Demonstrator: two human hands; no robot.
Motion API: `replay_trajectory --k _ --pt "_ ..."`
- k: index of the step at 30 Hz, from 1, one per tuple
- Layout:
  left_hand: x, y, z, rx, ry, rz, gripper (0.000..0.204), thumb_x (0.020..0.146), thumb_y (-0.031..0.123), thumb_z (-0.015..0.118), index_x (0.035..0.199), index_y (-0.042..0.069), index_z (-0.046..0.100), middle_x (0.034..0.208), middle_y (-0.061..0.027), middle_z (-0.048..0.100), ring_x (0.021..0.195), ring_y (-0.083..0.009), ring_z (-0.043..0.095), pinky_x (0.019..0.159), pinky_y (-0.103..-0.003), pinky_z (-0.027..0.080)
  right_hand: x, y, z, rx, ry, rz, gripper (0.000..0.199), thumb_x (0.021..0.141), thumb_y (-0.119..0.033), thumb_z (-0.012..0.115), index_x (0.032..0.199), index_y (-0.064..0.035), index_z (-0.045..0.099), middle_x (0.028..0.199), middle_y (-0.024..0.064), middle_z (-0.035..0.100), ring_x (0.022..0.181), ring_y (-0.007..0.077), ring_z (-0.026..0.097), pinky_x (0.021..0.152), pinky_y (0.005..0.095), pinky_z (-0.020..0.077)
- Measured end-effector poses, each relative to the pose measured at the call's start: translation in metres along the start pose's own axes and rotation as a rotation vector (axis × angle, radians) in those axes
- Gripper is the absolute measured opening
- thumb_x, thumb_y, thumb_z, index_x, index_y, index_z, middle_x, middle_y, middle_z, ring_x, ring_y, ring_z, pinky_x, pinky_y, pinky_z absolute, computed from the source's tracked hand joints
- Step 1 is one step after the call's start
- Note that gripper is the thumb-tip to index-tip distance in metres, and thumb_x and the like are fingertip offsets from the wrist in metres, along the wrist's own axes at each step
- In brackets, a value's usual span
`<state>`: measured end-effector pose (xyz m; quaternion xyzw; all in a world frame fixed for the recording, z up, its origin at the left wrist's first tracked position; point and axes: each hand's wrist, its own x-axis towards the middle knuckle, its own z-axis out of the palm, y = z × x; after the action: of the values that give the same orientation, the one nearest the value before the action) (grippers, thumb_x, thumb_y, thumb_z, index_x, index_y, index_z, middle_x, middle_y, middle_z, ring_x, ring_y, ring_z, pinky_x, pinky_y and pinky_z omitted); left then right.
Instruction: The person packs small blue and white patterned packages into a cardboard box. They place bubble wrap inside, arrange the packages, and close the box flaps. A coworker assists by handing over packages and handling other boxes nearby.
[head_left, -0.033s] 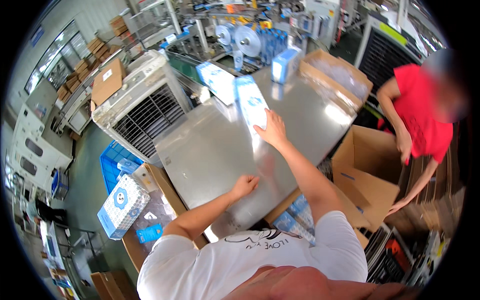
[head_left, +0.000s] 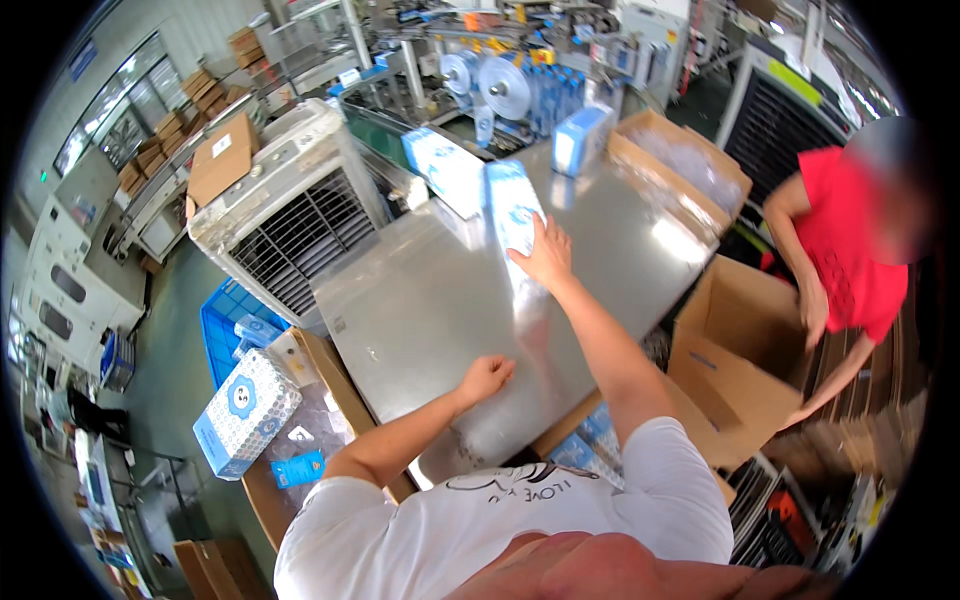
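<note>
The blue-and-white carton (head_left: 512, 208) lies near the far edge of the steel desk (head_left: 420, 300), my right hand (head_left: 545, 255) flat on it, fingers spread. My left hand (head_left: 485, 378) rests loosely curled on the desk's near edge. A matching carton (head_left: 443, 170) sits just beside
</note>
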<state>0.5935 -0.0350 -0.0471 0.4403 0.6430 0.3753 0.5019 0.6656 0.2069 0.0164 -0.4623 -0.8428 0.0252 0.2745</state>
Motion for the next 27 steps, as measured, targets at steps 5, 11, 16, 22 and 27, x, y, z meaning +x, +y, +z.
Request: replay_trajectory --k 5,11,16,22,27 --pt "-0.015 -0.016 -0.084 0.272 0.277 0.084 0.028 0.085 0.026 0.067 0.099 0.004 0.056 0.069 -0.0069 0.061 0.062 -0.0187 0.06 0.057 -0.035 0.047 0.04 -0.025 0.019 -0.038 -0.446 0.324 0.111 0.063 -0.04 0.078 0.152 -0.0172 0.015 0.13 0.0258 0.042 0.113 0.0399 0.051 0.089 0.0465 0.0474" --pt "-0.028 0.044 -0.144 0.854 0.288 0.67 0.083 0.067 0.026 0.081 0.135 0.005 0.039 0.129 -0.0166 0.049 0.12 -0.0323 0.048 0.105 -0.045 0.034 -0.099 -0.044 -0.072 -0.047 -0.836 -0.152 0.118 0.066 -0.033 0.081 0.152 -0.0213 0.002 0.138 0.0376 0.025 0.125 0.0516 0.038 0.102 0.0478 0.0383" --pt "0.004 0.057 -0.133 1.031 -0.235 0.677 0.102 0.055 0.036 0.085 0.139 0.001 0.037 0.13 -0.0175 0.049 0.126 -0.0333 0.043 0.113 -0.046 0.023 0.019 -0.095 -0.048 0.049 -1.125 -0.08 0.053 0.083 -0.035 0.066 0.127 -0.0092 0.054 0.106 0.0185 0.065 0.099 0.0317 0.063 0.082 0.0412 0.0494" --pt "-0.004 0.053 -0.105 0.956 -0.18 0.725 0.079 0.058 0.029 0.081 0.125 0.0 0.051 0.118 -0.0177 0.057 0.114 -0.0335 0.052 0.096 -0.045 0.039 0.123 -0.114 0.104 -0.106 -0.415 0.124 0.093 0.075 -0.047 0.068 0.15 -0.0267 0.018 0.131 0.0241 0.047 0.121 0.0399 0.049 0.095 0.0443 0.0446" --pt "-0.064 0.041 -0.217 0.491 0.355 0.467 0.087 0.056 0.031 0.089 0.126 -0.002 0.05 0.124 -0.0218 0.056 0.117 -0.0358 0.053 0.1 -0.04 0.041 0.064 -0.009 0.065 0.179 -0.821 -0.049 0.097 0.07 -0.044 0.072 0.149 -0.0294 0.018 0.141 0.0237 0.036 0.122 0.0416 0.048 0.099 0.0429 0.0424"
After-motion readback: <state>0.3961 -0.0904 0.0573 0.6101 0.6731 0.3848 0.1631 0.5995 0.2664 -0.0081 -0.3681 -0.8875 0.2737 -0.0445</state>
